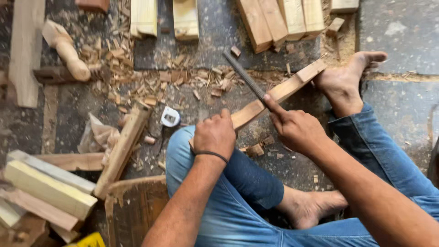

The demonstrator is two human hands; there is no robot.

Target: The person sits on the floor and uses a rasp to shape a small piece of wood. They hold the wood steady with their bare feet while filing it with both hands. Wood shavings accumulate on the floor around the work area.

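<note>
A wooden strip (274, 96), slanting toward upper right, is clamped by the left hand (215, 135); a rasp (244, 75) is gripped by the right hand (295, 128) across it.

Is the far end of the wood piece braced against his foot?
Yes, the wood piece butts its far end against the foot.

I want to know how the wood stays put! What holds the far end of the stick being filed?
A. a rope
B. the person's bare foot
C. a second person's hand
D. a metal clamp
B: the far end of the wooden stick rests against the bare foot, while the left hand grips the near end and the right hand works the file.
</note>
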